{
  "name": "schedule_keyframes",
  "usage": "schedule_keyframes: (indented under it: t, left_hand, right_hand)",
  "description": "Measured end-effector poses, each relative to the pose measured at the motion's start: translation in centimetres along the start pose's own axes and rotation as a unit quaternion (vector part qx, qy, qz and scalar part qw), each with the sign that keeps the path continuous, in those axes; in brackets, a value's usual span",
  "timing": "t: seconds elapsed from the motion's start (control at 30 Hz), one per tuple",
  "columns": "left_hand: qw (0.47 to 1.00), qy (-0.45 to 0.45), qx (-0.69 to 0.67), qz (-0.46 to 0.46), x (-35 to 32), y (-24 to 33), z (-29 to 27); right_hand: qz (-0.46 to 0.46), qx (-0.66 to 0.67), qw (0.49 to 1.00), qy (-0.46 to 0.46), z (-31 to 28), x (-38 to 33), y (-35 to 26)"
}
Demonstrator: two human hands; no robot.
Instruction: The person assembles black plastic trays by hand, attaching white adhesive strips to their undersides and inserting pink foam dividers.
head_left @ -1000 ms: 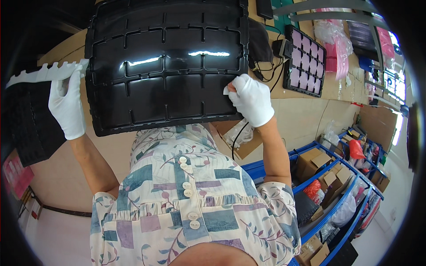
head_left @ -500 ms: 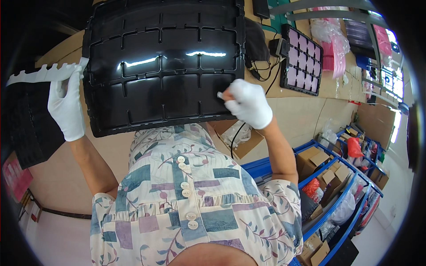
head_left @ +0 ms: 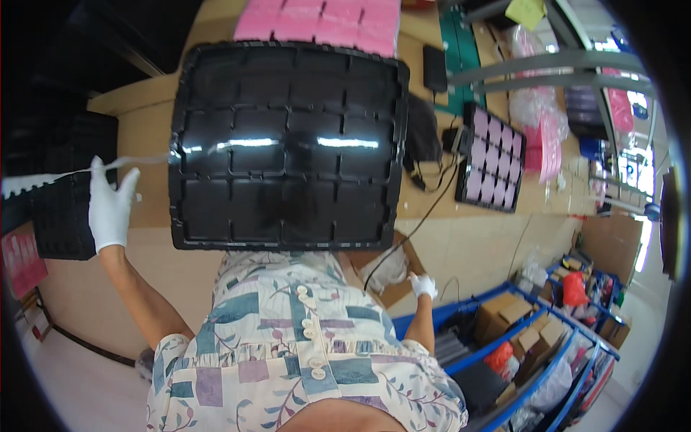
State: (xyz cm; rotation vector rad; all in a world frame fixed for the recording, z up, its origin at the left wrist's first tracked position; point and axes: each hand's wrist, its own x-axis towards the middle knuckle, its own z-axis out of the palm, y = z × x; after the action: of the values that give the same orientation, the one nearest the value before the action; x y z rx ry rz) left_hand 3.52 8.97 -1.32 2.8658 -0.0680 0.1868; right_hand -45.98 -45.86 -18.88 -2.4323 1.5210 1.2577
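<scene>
A large black plastic tray (head_left: 288, 216) with a grid of moulded compartments stands at the table's front edge before me. To its left, my left hand (head_left: 108, 209), in a white glove, is open with thumb and fingers apart. A thin white toothed strip (head_left: 32, 184) runs past its fingertips toward the tray's left side; it is blurred, and I see no grip on it. Low at the right, my gloved right hand (head_left: 424, 286) hangs beside an open carton (head_left: 409, 270) with crumpled white material (head_left: 389, 268) inside. One finger sticks out and nothing shows in that hand.
Stacked black trays (head_left: 72, 194) stand at the left. Behind the large tray lies a pink sheet (head_left: 317, 21). To the right are a black cable (head_left: 425, 219), a small tray with lilac pieces (head_left: 491, 158) and a grey metal frame (head_left: 533, 68). Blue shelving (head_left: 533, 317) holds cartons and bags.
My right hand has left the tray's right edge and dropped to the carton. My left hand has opened from its pinch on the strip. The tray appears lower in view, with pink showing behind.
</scene>
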Motion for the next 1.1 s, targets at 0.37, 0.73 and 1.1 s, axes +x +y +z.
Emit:
schedule_keyframes:
  t: [0.37, 0.73, 1.1]
  left_hand:
    - [0.771, -0.358, -0.384, 0.360, -0.4, 13.4, -9.9]
    - [0.789, -0.284, -0.538, 0.088, 5.2, 16.7, -3.5]
    - [0.885, -0.188, -0.381, 0.188, 15.1, 19.2, 0.9]
  right_hand:
    - [-0.236, 0.446, 0.767, 0.397, -33.6, -6.3, -7.3]
    - [-0.614, -0.118, 0.727, 0.284, -49.5, 3.6, -44.5]
    - [-0.666, 0.275, 0.683, 0.115, -56.2, 6.0, -43.8]
